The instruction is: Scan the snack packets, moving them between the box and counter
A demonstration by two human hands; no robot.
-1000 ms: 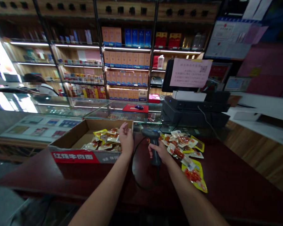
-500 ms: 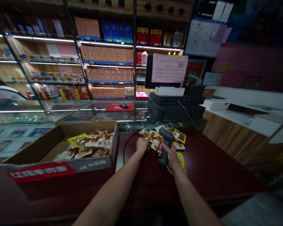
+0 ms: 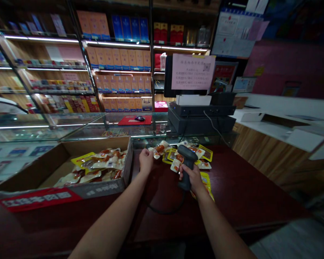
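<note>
Place: retail shop, seen from behind the checkout counter
Shelving: lit wall shelves [image 3: 116, 44] in rows, packed with boxed goods and cartons, each kind lined up side by side
Display: glass display counter [image 3: 83, 122], with a red mat and a computer mouse on top
Till: black point-of-sale terminal [image 3: 199, 122], a pink notice with a QR code [image 3: 193, 72] fixed above it
Checkout: corded barcode scanner [image 3: 188, 165] over a dark red counter [image 3: 232, 180] — the usual tool of a till
Stock: vacuum-sealed snack packets [image 3: 183, 154] — loose on the counter, more in a cardboard carton [image 3: 124, 162]
Wall: printed paper notices [image 3: 230, 36] posted high beside the shelves
</note>
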